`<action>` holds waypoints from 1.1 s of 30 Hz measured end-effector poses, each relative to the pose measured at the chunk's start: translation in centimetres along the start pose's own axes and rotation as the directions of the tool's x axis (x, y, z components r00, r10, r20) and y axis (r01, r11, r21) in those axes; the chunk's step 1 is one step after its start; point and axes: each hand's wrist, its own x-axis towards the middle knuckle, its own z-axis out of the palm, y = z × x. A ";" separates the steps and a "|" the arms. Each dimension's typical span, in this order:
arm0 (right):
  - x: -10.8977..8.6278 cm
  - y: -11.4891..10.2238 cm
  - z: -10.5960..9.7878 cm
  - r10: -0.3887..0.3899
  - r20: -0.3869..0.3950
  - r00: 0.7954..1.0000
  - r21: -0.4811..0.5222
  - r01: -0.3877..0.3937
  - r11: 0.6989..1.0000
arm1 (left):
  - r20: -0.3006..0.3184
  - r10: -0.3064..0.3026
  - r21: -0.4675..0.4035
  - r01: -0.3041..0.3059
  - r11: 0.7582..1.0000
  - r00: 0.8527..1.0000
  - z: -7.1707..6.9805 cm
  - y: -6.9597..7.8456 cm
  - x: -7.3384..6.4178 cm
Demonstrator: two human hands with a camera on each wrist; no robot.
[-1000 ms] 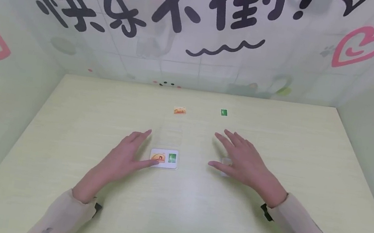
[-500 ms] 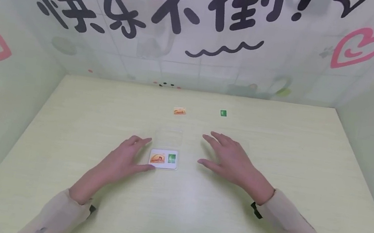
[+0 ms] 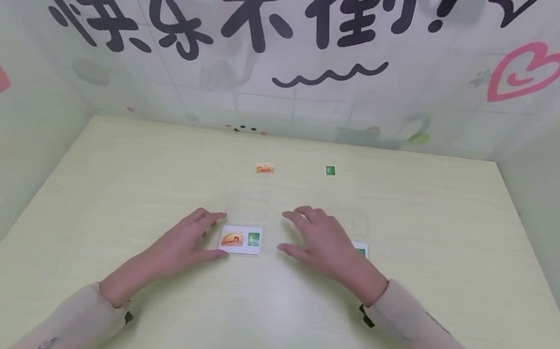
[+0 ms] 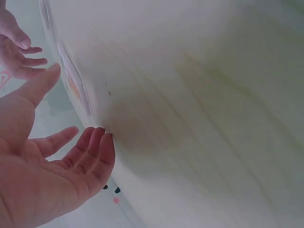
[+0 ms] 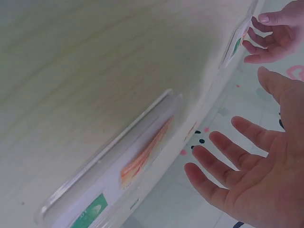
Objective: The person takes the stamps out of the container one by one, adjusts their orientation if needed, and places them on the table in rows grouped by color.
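Observation:
In the head view my left hand is at the left side of a small clear plastic case, its thumb right at the front left corner. Inside lies a white card with an orange stamp and a green stamp. The case's clear lid is folded back behind it. My right hand, fingers spread, hovers between this case and a second one, mostly hidden beneath it. The right wrist view shows the second case below the hand, with orange and green stamps inside. Both hands hold nothing.
Toward the back of the pale wooden table lie a loose orange stamp and a loose green stamp. A faint clear lid lies behind the second case. Printed wall panels enclose the back and sides.
My right hand has moved left, partly uncovering the second case and its lid. My left thumb has drawn back from over the first case to its front left corner.

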 end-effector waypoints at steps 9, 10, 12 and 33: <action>1.3 -1.5 0.6 -0.003 0.054 0.999 0.109 -0.002 0.994 | -0.008 -0.015 -0.059 0.014 0.998 1.000 0.3 -0.2 -0.1; 1.5 -1.6 0.7 -0.007 0.054 0.999 0.117 0.001 0.993 | -0.009 -0.017 -0.069 0.016 0.997 1.000 0.3 -0.2 -0.1; 1.7 -1.8 0.8 -0.012 0.053 0.999 0.132 0.005 0.991 | -0.014 -0.024 -0.089 0.023 0.996 1.000 0.4 -0.3 0.0; 3.5 -4.0 2.3 -0.005 0.105 0.994 0.157 -0.012 0.988 | -0.032 -0.067 -0.142 0.062 0.988 0.997 0.8 -0.6 0.2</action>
